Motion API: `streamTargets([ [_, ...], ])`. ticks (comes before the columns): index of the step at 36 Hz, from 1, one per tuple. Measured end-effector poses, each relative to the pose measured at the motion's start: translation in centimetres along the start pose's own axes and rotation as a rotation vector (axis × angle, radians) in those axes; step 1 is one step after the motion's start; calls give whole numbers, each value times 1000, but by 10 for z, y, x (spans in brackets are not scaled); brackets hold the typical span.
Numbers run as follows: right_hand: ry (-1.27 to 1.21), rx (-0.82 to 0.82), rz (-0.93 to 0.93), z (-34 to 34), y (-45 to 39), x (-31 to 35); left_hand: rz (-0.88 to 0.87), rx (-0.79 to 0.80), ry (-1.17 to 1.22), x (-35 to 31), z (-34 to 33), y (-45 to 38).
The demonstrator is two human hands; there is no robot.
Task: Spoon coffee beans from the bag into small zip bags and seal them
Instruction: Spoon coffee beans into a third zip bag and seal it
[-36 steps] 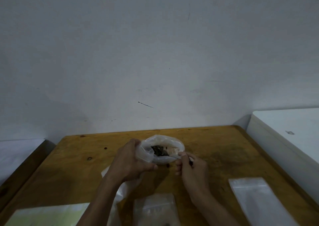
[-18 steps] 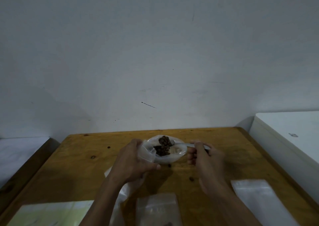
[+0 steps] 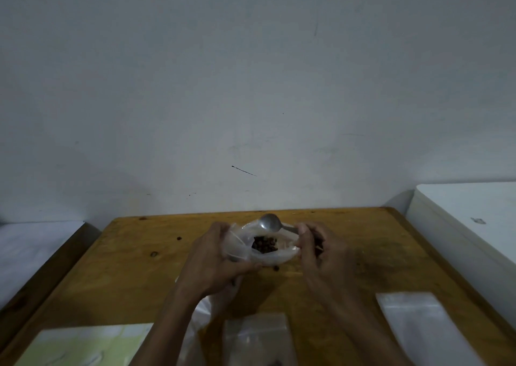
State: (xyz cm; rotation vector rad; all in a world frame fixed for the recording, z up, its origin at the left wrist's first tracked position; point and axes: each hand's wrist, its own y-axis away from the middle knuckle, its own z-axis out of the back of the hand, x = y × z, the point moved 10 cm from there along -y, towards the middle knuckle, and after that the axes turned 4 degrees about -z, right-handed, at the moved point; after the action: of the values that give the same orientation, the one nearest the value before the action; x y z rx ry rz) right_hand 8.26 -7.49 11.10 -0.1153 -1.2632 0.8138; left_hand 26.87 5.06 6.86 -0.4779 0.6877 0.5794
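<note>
1. Left hand (image 3: 215, 256) grips the open bag (image 3: 268, 251) of coffee beans (image 3: 264, 245) above the wooden table (image 3: 134, 268).
2. Right hand (image 3: 321, 251) pinches the spoon (image 3: 270, 222) (bowl empty) at the bag's far rim.
3. Small zip bags (image 3: 416, 323) lie nearer the viewer.

Beans (image 3: 264, 245) dark brown. Bag (image 3: 275, 257) clear, milky sheen. Spoon (image 3: 269, 222) dull silver-grey. Table (image 3: 134, 256) amber wood, dark knots, mottled stains. Zip bags (image 3: 427, 329) translucent white. Sheet (image 3: 83, 346) pale green. Wall (image 3: 251, 86) grey-white, 1 black streak.
</note>
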Motion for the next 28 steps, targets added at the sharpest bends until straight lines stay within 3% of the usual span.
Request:
streamTargets([
  [4, 189, 27, 37, -11, 2, -24, 0, 13, -1, 1, -3, 0],
  [8, 191, 45, -67, -20, 7, -43, -2, 30, 6, -1, -5, 1],
  [11, 87, 26, -288, -23, 12, -66, -3, 32, -7, 0, -6, 0],
  [16, -367, -37, -706, -35, 25, -98, -9, 32, -20, -1, -7, -1],
  [22, -535, -61, -824, -36, 26, -104, -6, 34, -20, 0, -8, 0],
  [28, -579, -82, -815, -33, 23, -103, -4, 40, -26, 1, -9, 0],
])
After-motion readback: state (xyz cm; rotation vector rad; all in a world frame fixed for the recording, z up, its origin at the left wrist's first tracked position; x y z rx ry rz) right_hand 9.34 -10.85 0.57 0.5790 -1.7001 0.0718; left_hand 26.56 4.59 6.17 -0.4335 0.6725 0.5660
